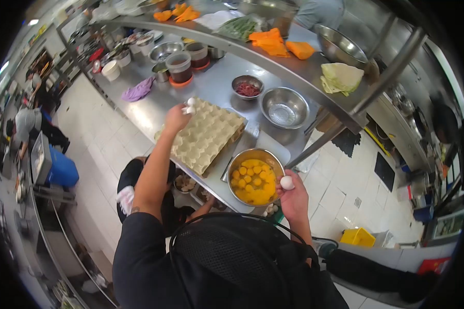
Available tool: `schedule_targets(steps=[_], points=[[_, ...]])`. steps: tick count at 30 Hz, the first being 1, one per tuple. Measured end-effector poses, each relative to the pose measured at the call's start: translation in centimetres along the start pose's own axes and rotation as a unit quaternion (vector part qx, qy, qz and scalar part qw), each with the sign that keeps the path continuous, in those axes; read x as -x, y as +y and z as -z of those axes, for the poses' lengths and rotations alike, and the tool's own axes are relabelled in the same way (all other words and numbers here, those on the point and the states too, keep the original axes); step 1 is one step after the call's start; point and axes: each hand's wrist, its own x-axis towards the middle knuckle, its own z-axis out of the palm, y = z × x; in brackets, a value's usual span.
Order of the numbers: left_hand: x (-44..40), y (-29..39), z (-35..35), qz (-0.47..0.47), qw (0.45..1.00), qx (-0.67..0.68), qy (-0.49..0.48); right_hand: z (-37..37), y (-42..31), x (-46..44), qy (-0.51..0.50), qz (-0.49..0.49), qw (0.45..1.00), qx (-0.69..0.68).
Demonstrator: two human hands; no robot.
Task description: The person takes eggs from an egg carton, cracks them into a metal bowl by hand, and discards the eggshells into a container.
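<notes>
Black mesh garment [232, 252]: lay nearest, lower centre. Right hand [295, 201]: grip was clasped on one white egg [287, 182], at the right rim of a steel mixing bowl [263, 154] containing many yolks [251, 180]. Left hand [177, 118]: grip was curled around white eggs or shells [190, 105], which could not be told, at the far left corner of a stack of egg trays [206, 135]. Tabletop [216, 77], steel: bore trays, mixing bowl, bowl of red pieces [235, 93] and purple cloth [138, 90].
</notes>
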Motion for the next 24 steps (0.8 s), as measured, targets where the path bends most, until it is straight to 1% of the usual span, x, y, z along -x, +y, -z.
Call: schedule_targets(steps=[1,2,3,4,5,6,7,8,9,10,11,12,13,14,15,16,17,18,20,22,24], points=[[-0.6,-1.5,0.5,0.033,0.996,-0.078,-0.015,0.1,0.0,0.3,0.006,0.014,1.0,0.0],[-1.1,-3.0,0.0,0.019,0.994,-0.099,-0.033,0.1,0.2,0.4,0.017,0.029,0.999,-0.012],[-1.1,-3.8,-0.9,-0.001,0.991,-0.119,-0.054,0.4,0.5,0.6,0.024,0.024,0.999,0.002],[-0.4,-3.1,-1.5,-0.013,0.987,-0.147,-0.055,0.9,0.8,1.0,0.04,0.021,0.999,0.014],[-0.8,-3.0,-2.3,0.001,0.982,-0.163,-0.09,1.4,1.6,1.3,0.075,0.049,0.996,-0.004],[-0.6,-2.8,-2.7,-0.004,0.984,-0.162,-0.077,1.8,2.5,1.1,0.077,0.047,0.996,0.004],[-1.3,-3.5,-3.7,0.012,0.984,-0.161,-0.078,2.0,3.0,1.4,0.083,0.048,0.995,0.013],[-1.4,-4.2,-4.5,-0.038,0.986,-0.156,-0.041,1.7,3.4,1.9,0.096,0.055,0.994,0.013],[-2.7,-5.6,-5.4,-0.061,0.983,-0.17,-0.036,1.3,3.8,1.9,0.109,0.065,0.992,0.013],[-4.0,-6.3,-5.5,-0.031,0.98,-0.177,-0.084,0.7,3.8,2.1,0.114,0.065,0.991,-0.003],[-5.0,-7.6,-6.3,-0.049,0.976,-0.205,-0.048,0.2,3.5,2.4,0.117,0.068,0.991,-0.018],[-6.1,-9.9,-7.4,-0.1,0.968,-0.23,0.004,-0.1,3.1,2.9,0.115,0.067,0.991,-0.011],[-5.8,-9.3,-6.5,-0.114,0.978,-0.173,-0.009,-0.1,2.7,3.5,0.114,0.066,0.991,-0.003],[-5.6,-8.3,-5.9,-0.092,0.969,-0.226,-0.03,0.2,2.6,4.0,0.12,0.088,0.989,-0.001],[-5.2,-7.3,-5.1,-0.118,0.969,-0.218,-0.018,0.8,2.6,4.6,0.127,0.107,0.986,0.002],[-7.2,-8.9,-5.7,-0.092,0.956,-0.274,-0.046,1.5,2.5,5.4,0.165,0.14,0.976,-0.017],[-7.1,-7.2,-5.7,-0.117,0.958,-0.261,-0.03,2.3,2.5,6.1,0.173,0.152,0.972,-0.033],[-5.0,-3.6,-6.0,-0.153,0.96,-0.236,-0.006,3.3,2.2,7.0,0.176,0.16,0.97,-0.046],[-0.7,3.1,-6.4,-0.234,0.956,-0.175,0.006,5.4,1.7,9.1,0.22,0.19,0.954,-0.073],[3.3,9.6,-8.9,-0.318,0.94,-0.118,-0.035,7.7,1.2,10.7,0.251,0.215,0.939,-0.095],[7.2,15.6,-12.5,-0.395,0.909,-0.076,-0.111,8.7,0.2,12.4,0.272,0.243,0.925,-0.104]])
